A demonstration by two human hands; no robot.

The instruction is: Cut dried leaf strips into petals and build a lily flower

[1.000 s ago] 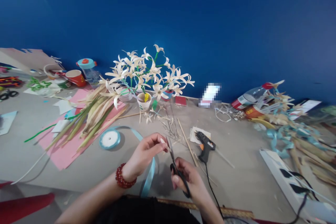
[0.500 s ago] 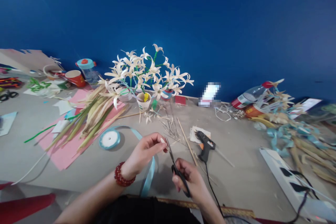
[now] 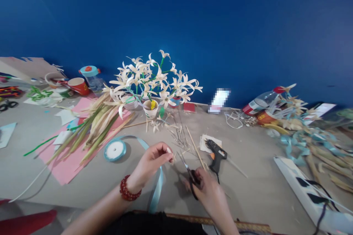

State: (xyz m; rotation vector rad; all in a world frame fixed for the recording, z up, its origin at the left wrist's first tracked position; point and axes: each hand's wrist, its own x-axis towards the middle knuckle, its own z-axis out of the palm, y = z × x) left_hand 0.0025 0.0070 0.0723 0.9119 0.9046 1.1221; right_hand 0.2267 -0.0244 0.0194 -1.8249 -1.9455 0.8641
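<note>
Between the thumb and fingers of my left hand [image 3: 154, 159] is a small pale petal-like piece [image 3: 169, 151], mostly covered by the fingertips. My right hand [image 3: 208, 187] grips black-handled scissors [image 3: 186, 167] by the loops. Their blades are parted and point up and left, a little to the right of the pale piece and apart from it. Under my left wrist a light blue ribbon [image 3: 156, 191] runs across the table from a ribbon spool [image 3: 115, 150]. A black glue gun [image 3: 217, 156] lies to the right of the scissors.
Cream-coloured artificial flowers [image 3: 154, 77] stand in cups by the blue wall. Dried husks [image 3: 93, 128] lie on pink paper [image 3: 62, 169] at left. Thin sticks [image 3: 195, 147] lie ahead of my hands. A white power strip [image 3: 295, 180] and a plastic bottle [image 3: 264, 99] are at right.
The scissors have drawn away from the pale piece, to the right and down, and their blades have spread. My left hand stays nearly in place, still pinching the piece.
</note>
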